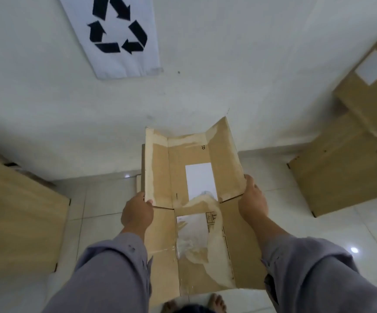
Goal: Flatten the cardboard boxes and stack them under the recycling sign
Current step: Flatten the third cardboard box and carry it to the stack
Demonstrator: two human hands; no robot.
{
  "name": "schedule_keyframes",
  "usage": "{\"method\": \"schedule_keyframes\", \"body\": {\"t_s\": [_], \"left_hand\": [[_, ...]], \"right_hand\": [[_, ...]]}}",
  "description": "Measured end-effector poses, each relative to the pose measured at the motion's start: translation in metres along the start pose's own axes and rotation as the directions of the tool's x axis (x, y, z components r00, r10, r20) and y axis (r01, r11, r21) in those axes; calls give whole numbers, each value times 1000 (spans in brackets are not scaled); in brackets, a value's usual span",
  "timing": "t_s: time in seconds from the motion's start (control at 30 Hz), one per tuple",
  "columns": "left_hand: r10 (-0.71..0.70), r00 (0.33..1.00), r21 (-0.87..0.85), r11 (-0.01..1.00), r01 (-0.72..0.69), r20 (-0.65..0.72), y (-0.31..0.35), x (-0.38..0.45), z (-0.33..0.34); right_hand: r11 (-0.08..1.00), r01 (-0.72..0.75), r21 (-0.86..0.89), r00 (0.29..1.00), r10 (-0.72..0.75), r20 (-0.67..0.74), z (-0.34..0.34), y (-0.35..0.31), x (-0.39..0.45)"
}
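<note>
Opened-out box [196, 213] is held in the air by both side edges: left hand [137, 213] clamped on the left edge, right hand [252, 199] on the right. Far flaps are bent upward, toward the wall. Sign [117, 35] is seen on the wall [228, 64] above, slightly left. More cardboard is seen at left [18, 213] and right [352, 159] on the floor [318, 233].
</note>
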State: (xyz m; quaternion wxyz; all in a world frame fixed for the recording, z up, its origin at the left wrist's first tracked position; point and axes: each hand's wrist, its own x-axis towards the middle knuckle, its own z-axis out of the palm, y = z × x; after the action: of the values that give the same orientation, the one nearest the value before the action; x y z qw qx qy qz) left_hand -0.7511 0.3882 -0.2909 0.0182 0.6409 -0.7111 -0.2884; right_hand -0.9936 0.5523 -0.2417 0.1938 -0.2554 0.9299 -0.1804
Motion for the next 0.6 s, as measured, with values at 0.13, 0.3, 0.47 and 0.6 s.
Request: {"method": "schedule_keyframes", "body": {"t_s": [0.13, 0.3, 0.47, 0.6], "left_hand": [[-13, 1000, 11, 1000, 13, -10, -31, 35, 59], [-39, 999, 14, 999, 39, 2, -93, 84, 148], [-87, 996, 15, 996, 87, -12, -164, 127, 243], [-120, 992, 7, 993, 120, -30, -212, 165, 308]], "right_hand": [[999, -30, 22, 999, 29, 47, 70, 26, 32], [999, -38, 13, 997, 37, 63, 172, 62, 69], [1000, -25, -13, 992, 26, 125, 289, 105, 109], [1000, -15, 12, 989, 13, 148, 382, 135, 138]]}}
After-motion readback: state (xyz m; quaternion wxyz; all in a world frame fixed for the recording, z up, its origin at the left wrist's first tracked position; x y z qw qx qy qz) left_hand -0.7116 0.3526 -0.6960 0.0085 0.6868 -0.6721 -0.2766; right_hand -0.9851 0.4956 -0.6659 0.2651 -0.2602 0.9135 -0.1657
